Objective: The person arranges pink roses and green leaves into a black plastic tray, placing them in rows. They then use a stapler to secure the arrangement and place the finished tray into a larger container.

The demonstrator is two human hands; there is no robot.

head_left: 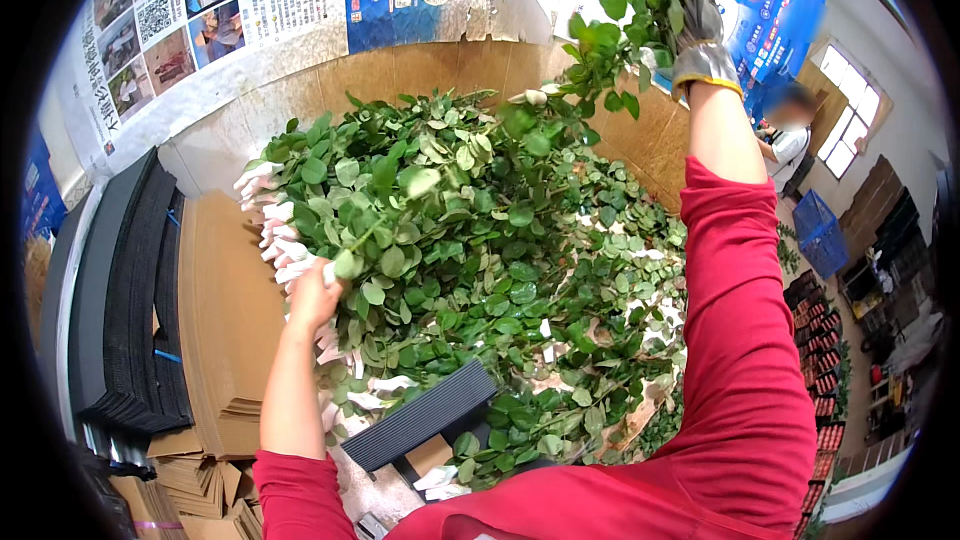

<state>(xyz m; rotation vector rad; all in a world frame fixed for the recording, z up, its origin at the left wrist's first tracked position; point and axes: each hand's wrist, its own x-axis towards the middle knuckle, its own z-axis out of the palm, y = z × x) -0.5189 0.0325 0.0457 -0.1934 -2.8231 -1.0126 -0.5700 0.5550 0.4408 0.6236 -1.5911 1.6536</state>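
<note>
My bare left hand (315, 295) is closed at the left edge of a big heap of leafy rose stems (420, 160). Its fingers pinch a rose (332, 272) just by its white-covered head, and the leafy stem slants up to the right, partly smeared by motion. More white-covered heads (280, 235) stick out of the heap around that hand. Raised at the upper right, my right hand (705, 45) wears a grey glove with a yellow cuff. It grips a bunch of leafy rose stems (640, 25), whose lower ends are partly hidden by the glove.
A dark ribbed board (425, 415) lies at the heap's near edge. Flattened cardboard (220, 310) and stacked black sheets (125, 290) stand at left. Behind rises a wall with printed posters (290, 0). To the right are a blue crate (820, 230) and another person (785, 135).
</note>
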